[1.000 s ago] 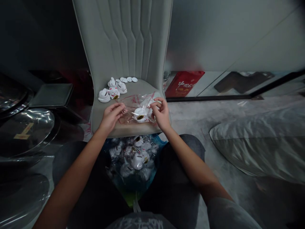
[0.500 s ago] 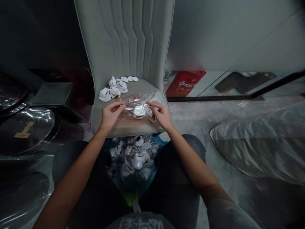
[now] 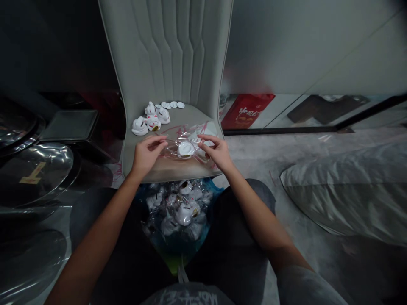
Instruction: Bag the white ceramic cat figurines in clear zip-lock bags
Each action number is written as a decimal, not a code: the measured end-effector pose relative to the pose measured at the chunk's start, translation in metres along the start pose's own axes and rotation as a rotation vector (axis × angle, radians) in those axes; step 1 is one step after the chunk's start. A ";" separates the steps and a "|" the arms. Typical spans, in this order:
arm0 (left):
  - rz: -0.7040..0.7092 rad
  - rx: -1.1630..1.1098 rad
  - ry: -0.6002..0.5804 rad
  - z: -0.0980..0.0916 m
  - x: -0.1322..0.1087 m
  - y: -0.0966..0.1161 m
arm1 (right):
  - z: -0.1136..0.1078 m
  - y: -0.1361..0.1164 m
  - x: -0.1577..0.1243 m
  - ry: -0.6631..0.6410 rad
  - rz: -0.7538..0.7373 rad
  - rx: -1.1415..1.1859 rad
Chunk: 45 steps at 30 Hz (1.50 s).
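Over the front of a grey chair seat (image 3: 171, 171), my left hand (image 3: 146, 153) and my right hand (image 3: 216, 151) each pinch one side of a clear plastic bag (image 3: 173, 144). Inside or beneath the film lies a white cat figurine (image 3: 185, 149), its round base turned toward me; which of the two I cannot tell. Left of the bag, several white lucky cat figurines (image 3: 153, 122) sit in a cluster on the seat. Behind them runs a row of small white discs (image 3: 173, 104).
Between my knees hangs a blue bag (image 3: 213, 188) holding several wrapped cat figurines (image 3: 184, 213). Shiny metal pots (image 3: 47, 161) stand at the left. A red printed bag (image 3: 246, 112) leans by the wall, and a grey cover (image 3: 343, 190) lies at the right.
My right hand has shifted very slightly right, and the plastic film between my hands has changed its folds. The figurines on the seat have stayed put.
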<state>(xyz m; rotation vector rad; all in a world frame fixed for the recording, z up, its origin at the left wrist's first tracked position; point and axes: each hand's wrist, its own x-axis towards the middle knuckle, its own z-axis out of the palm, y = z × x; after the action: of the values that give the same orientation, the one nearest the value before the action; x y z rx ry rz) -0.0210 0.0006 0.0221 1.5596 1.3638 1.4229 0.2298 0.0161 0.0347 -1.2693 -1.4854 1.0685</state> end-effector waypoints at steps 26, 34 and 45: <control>0.063 0.039 -0.021 -0.003 -0.002 0.004 | -0.006 0.001 0.002 0.027 -0.285 -0.197; 0.113 0.076 -0.021 -0.003 0.001 0.001 | -0.009 -0.001 0.001 -0.011 -0.362 -0.307; 0.118 0.130 -0.058 -0.002 -0.001 0.002 | -0.006 0.003 0.001 -0.048 -0.337 -0.359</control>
<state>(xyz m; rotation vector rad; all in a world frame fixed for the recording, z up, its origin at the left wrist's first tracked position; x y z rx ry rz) -0.0227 -0.0011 0.0238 1.7775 1.3733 1.3697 0.2362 0.0180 0.0338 -1.1774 -1.9077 0.6330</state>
